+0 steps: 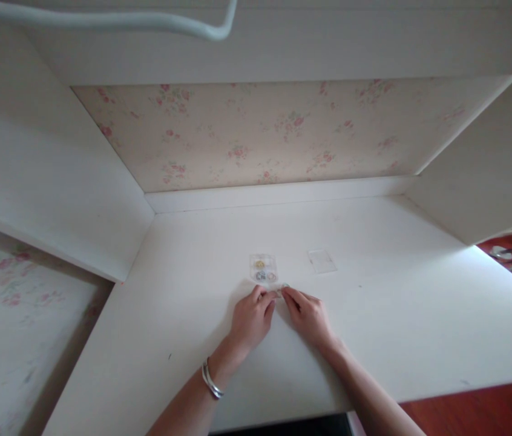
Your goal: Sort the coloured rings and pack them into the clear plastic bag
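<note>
Two hands (252, 316), one clear box (269, 261), one panel (322, 261).

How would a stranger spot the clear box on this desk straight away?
Find the white desk below the flowered wall. Near its middle, just beyond the left hand and right hand, lies the clear box. Unlike the clear square to its right, it shows gold bits and silvery bits inside.

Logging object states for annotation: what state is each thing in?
Left hand: fingers pinched at a small piece
Right hand: fingers pinched at the same spot
Small piece: at the fingertips, mostly hidden, too small to identify
Clear compartment box: small items inside, looks open
Clear flat panel: lying flat, apart from the box
Silver bracelet: worn on the left wrist
</note>
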Demonstrator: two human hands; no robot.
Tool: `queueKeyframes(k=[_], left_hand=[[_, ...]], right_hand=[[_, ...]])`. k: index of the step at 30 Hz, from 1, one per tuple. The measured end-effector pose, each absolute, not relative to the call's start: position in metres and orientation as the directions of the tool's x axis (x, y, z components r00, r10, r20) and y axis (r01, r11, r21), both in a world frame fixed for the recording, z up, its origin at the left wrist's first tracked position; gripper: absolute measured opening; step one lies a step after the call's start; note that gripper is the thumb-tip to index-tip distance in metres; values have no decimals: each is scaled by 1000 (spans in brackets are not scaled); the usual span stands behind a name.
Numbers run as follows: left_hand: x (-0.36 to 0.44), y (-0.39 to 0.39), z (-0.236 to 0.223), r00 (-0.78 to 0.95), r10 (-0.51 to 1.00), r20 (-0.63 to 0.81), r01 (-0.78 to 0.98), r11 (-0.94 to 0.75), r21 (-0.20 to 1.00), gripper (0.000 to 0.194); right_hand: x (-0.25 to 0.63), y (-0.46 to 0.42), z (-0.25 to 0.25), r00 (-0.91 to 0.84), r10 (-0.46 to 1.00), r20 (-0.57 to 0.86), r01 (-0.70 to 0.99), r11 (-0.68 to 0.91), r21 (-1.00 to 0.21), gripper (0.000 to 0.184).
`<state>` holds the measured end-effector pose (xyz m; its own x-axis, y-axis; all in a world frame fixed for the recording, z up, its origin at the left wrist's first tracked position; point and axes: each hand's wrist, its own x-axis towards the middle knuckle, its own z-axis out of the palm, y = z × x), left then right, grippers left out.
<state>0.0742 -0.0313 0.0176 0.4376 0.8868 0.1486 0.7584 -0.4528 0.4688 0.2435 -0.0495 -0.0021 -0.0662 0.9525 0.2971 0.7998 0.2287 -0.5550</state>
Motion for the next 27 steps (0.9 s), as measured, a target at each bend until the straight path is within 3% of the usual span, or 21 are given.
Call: queueKeyframes(k=[5, 13, 19, 27], left_hand=[[76, -31, 19, 468, 873, 140, 785, -483, 388, 27], [75, -30, 17, 456, 878, 145, 785, -473, 400, 23], [75, -31, 18, 460, 876, 143, 773, -475, 421, 26], [82, -28, 21, 459, 873, 164, 777, -484, 402, 25]], right_hand=[[235, -33, 9, -15, 946, 325, 779, 215, -589, 29], [226, -12, 18, -32, 963, 266, 870, 158, -468, 30], [239, -28, 12, 98, 948, 304, 804, 105, -585, 32], [253, -52, 2, 149, 961, 234, 725, 55, -687, 31]])
